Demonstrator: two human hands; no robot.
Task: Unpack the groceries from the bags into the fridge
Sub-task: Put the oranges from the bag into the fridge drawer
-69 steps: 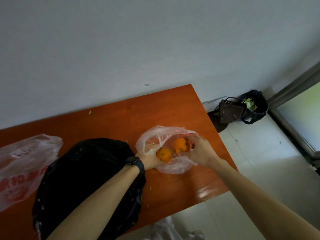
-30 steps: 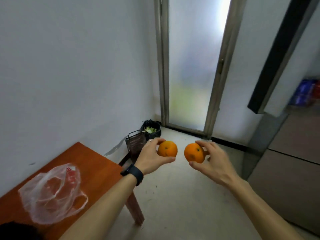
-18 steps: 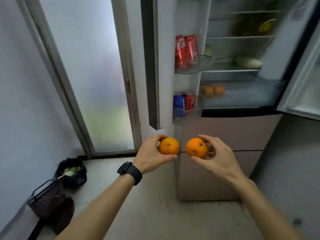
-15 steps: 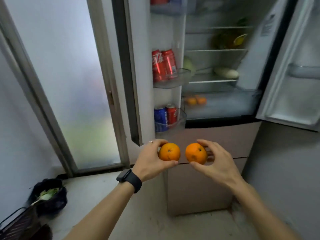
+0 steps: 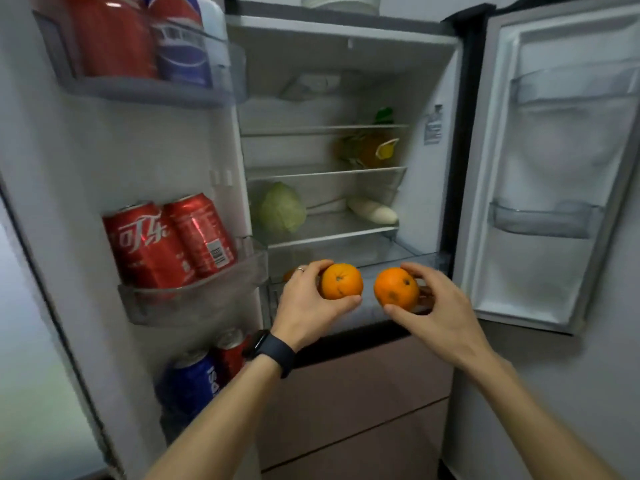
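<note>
orange left of second orange, before open fridge, cabbage left, daikon (or similar root) right on shelf behind, cola cans in left door bin

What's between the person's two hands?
In the head view, an orange in the left hand and another orange in the right hand, not touching.

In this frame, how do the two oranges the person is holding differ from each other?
The left-hand orange, gripped by the left hand, sits slightly higher than the right-hand orange, gripped by the right hand. The left-hand orange is paler with a dimple facing the camera; the right-hand orange is deeper in colour with dark specks. Both are round, similar in size, and held before the open fridge.
</note>
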